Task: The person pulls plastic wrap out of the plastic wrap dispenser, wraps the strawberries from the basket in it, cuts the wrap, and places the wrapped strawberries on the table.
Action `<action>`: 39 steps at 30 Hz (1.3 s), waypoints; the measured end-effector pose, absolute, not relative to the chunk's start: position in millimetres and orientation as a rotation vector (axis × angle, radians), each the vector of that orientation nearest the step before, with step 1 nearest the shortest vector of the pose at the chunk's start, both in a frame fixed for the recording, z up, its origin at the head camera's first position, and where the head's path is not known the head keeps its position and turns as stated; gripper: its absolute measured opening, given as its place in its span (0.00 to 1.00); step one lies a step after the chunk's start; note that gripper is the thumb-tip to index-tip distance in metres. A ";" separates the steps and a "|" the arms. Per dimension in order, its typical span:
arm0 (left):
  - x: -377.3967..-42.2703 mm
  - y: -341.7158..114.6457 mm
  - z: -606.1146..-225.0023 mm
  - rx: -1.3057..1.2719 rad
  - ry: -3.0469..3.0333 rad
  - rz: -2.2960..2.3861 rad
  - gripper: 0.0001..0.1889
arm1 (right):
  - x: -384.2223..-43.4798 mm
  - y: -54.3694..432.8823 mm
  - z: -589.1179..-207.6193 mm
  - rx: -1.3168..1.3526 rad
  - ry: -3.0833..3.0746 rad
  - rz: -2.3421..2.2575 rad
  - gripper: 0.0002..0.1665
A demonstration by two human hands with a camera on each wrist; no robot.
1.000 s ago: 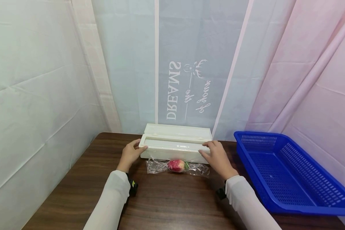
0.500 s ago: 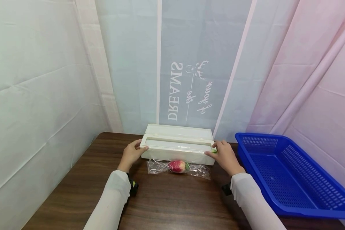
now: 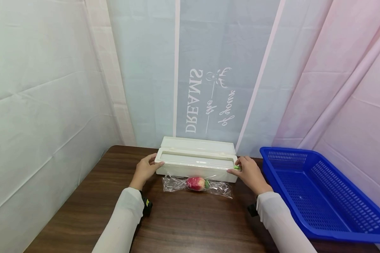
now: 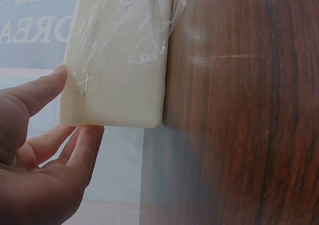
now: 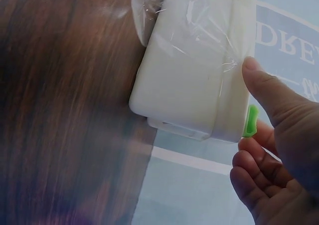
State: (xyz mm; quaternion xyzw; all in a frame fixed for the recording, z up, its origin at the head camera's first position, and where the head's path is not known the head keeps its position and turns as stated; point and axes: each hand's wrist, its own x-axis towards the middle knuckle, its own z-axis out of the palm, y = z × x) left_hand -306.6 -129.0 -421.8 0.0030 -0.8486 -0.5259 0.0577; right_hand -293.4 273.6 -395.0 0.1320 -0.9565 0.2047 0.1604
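Observation:
A long white cling film dispenser lies on the table, its lid tipped back. My left hand holds its left end, thumb on the front edge and fingers curled at the end face. At the other end, my right hand grips the corner with the thumb on the front edge. Its curled fingers are right at a green slide cutter on the top edge. Before the dispenser lies a red and yellow toy fruit with a green tip, on clear cling film spreading to both sides.
A large blue perforated basket stands on the right, close beside my right forearm. Fabric curtains rise behind the dark wood table and along both sides. A black wrist strap is on my left wrist.
My right hand has moved right along the dispenser's top to its right end, where the green slide cutter now shows. The left hand stays at the left end.

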 end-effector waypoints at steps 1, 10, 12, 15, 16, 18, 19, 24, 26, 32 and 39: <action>-306.5 -129.1 -421.6 0.007 -2.572 -1.592 0.35 | -293.3 273.9 -395.7 0.379 -2.723 0.582 0.26; -302.0 -126.9 -419.2 -0.019 -2.548 -1.554 0.35 | -293.5 272.6 -402.6 0.413 -2.641 0.577 0.22; -302.1 -126.4 -419.1 -0.019 -2.544 -1.554 0.34 | -293.2 272.0 -403.9 0.414 -2.627 0.574 0.21; -303.3 -127.0 -420.1 -0.016 -2.550 -1.570 0.34 | -292.5 271.9 -405.0 0.418 -2.611 0.571 0.20; -303.9 -127.2 -420.5 -0.014 -2.553 -1.573 0.34 | -292.2 272.1 -405.1 0.427 -2.604 0.573 0.20; -305.1 -127.8 -421.5 -0.013 -2.560 -1.573 0.34 | -291.5 272.5 -405.0 0.444 -2.593 0.579 0.19; -305.3 -128.1 -421.6 -0.013 -2.563 -1.570 0.34 | -291.3 272.8 -405.0 0.452 -2.588 0.582 0.18; -306.1 -129.0 -421.5 -0.015 -2.557 -1.562 0.34 | -291.4 274.0 -405.8 0.493 -2.578 0.572 0.16; -306.5 -129.4 -421.4 -0.018 -2.551 -1.562 0.34 | -292.0 274.5 -405.8 0.511 -2.577 0.557 0.15; -307.7 -129.7 -423.1 -0.019 -2.534 -1.580 0.34 | -293.2 275.5 -406.3 0.556 -2.586 0.530 0.13; -306.6 -129.4 -423.0 -0.030 -2.524 -1.580 0.33 | -293.3 276.8 -407.1 0.625 -2.568 0.521 0.12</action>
